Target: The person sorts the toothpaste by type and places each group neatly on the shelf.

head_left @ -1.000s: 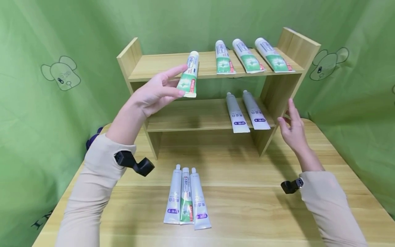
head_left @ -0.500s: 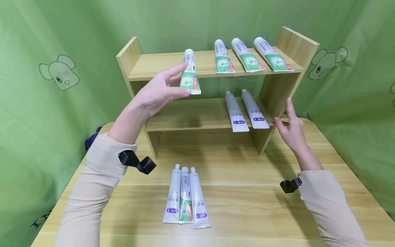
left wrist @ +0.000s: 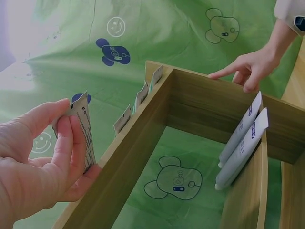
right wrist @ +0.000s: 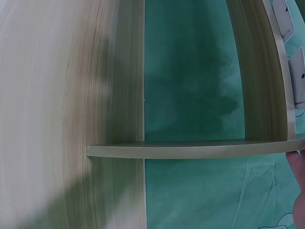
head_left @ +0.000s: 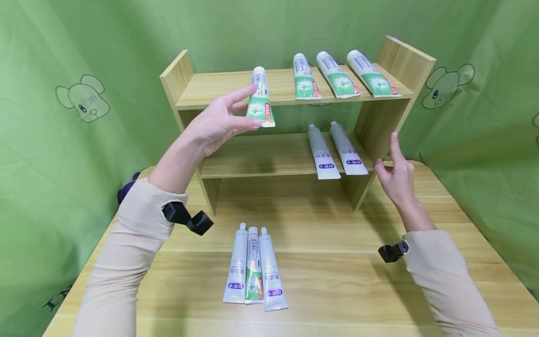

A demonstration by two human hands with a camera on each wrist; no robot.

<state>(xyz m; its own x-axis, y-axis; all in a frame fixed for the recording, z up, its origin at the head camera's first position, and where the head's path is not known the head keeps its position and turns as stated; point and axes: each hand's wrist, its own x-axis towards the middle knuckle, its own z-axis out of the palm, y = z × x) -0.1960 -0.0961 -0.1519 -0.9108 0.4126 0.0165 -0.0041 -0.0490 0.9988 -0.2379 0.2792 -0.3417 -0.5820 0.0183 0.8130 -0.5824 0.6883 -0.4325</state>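
At the shelf (head_left: 278, 154), the left hand (head_left: 216, 119) pinches a tube (head_left: 261, 99), now straighter; right hand (head_left: 397, 180) keeps forefinger outstretched.

In the head view, the whole rack (head_left: 261, 157) is faced downward from above the worktop's (head_left: 328, 281) near side. In the left wrist view, it is looked across from near its left edge toward the right upright (left wrist: 200, 102), shown again, closer and sideways, in the right wrist view.

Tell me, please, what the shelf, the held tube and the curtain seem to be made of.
Shelf: wood or wood-look board, satin finish; streaky grain shows.
Held tube: probably plastic or laminate, smooth and printed; its end is pressed flat.
Curtain: thin cloth or perhaps plastic sheet, faintly shiny, hanging in soft folds.
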